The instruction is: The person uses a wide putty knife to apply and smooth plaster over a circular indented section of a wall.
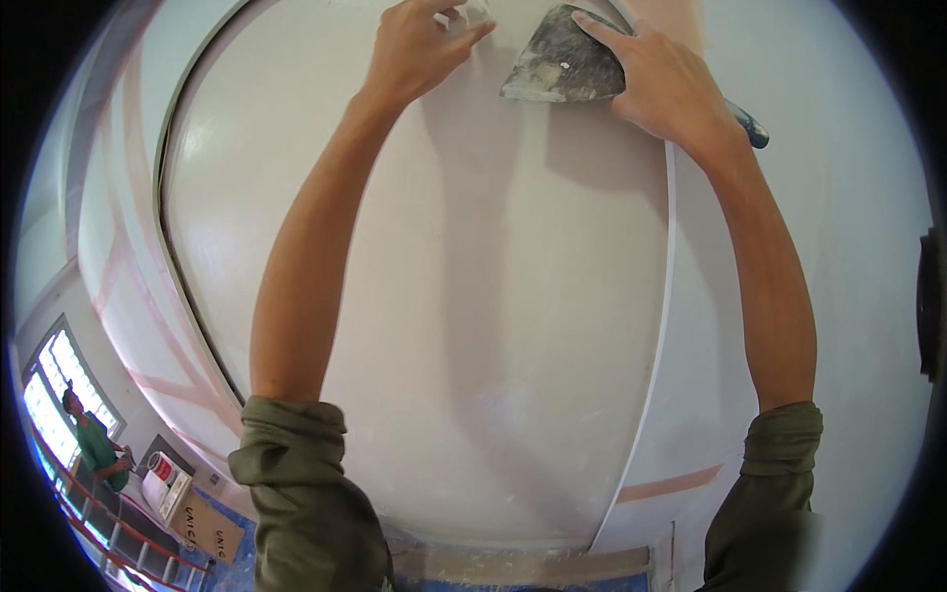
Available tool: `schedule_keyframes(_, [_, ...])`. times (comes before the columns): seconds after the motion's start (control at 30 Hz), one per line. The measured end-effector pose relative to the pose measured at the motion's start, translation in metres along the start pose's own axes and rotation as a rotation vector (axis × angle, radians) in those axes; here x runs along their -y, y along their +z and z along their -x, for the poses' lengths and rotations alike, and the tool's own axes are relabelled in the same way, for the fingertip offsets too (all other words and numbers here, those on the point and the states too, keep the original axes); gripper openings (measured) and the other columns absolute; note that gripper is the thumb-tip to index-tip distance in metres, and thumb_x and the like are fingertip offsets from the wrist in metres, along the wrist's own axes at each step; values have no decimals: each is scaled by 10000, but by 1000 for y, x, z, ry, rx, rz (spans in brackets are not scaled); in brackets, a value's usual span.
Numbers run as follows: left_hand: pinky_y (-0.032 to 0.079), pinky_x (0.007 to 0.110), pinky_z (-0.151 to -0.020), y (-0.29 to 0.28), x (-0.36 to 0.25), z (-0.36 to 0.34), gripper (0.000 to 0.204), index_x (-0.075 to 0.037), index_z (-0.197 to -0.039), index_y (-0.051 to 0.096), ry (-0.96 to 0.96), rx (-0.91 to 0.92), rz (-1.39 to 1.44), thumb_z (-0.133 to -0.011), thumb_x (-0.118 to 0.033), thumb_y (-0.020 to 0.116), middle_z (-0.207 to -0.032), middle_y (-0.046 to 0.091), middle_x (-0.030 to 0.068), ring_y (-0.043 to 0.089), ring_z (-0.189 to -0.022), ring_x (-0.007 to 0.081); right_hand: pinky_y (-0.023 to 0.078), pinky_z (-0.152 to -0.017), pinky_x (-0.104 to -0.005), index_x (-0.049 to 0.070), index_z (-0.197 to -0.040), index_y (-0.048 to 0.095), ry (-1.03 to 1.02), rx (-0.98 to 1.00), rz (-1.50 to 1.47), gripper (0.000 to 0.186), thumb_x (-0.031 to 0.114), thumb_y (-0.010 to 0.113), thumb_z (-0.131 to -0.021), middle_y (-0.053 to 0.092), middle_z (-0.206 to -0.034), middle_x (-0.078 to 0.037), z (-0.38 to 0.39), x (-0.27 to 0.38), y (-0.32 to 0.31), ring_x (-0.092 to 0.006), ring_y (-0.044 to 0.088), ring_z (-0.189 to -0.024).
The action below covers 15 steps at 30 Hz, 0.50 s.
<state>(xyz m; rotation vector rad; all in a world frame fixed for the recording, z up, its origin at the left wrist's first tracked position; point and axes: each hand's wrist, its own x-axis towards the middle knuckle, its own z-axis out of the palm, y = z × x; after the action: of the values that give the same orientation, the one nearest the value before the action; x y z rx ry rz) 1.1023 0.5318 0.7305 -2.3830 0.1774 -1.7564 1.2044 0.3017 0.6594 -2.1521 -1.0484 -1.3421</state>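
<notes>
Over the pale panel (572, 296), a scraper (564, 61) is being gripped by the right hand (681, 91); a clear scrap (477, 13) is being pinched by the left hand (416, 47).

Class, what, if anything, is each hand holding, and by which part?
The right hand holds a broad putty knife by its handle, one finger on the blade. The left hand seemingly pinches something pale; its kind and part are unclear.

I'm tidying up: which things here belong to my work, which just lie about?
In use:
- scraper, in right hand
- unclear pale item, at left hand
- pale panel

Seemingly just about:
- ladder
- cardboard box
- red-and-white tub
</notes>
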Motion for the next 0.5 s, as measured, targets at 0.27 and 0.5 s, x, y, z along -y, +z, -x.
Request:
schedule_keyframes(0.27, [557,447,-749,57,26,-22,181,82,-903,740,108,-232,-4,-895,-91,688,-828,718,277,732,-779,373,565,-840,-477,71,-1506,505,-78,-81,-9,737,69,653,-784,709,-946,-274,2,-5,22,-421,700,-884])
schedule_keyframes(0.5, [551,446,-796,60,43,-37,256,98,-992,722,-165,-137,-25,-956,-147,658,-945,733,289,729,-884,380,563,-842,-480,68,-1514,493,-38,6,-5,740,67,651,-791,709,-961,-271,-18,-12,38,-426,697,-905])
